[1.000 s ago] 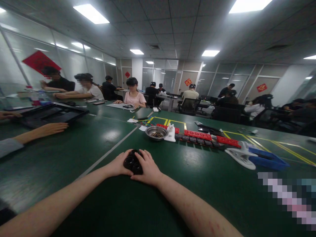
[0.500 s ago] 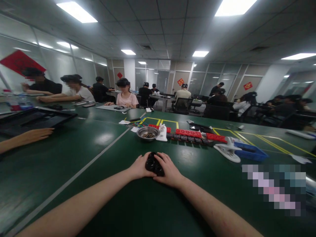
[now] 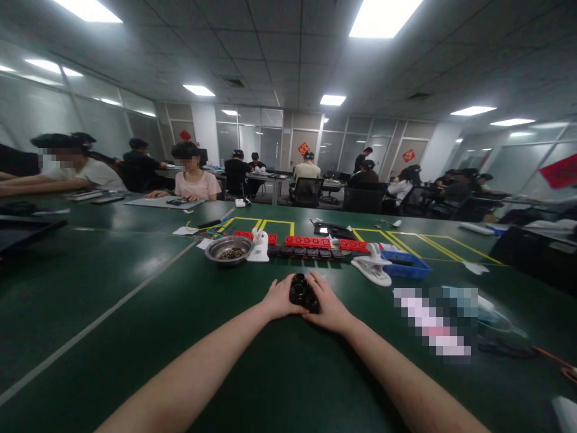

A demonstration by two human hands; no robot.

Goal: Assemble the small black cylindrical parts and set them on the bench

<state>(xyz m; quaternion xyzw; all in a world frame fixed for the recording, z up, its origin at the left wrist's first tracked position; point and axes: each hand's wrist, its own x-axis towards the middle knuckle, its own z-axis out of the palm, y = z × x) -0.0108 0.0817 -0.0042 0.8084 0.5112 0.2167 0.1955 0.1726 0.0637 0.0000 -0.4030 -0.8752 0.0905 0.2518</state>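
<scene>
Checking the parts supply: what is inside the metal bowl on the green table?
The metal bowl holds a heap of small dark pieces, too small to identify. Its near wall hides whatever lies low on that side.

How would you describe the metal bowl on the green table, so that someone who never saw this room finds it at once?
Start at the long green table and the row of red blocks across its middle. At the left end of that row, beside a small white holder, stands the metal bowl. It is the only round, shiny silver thing there, with small dark pieces inside.
</scene>
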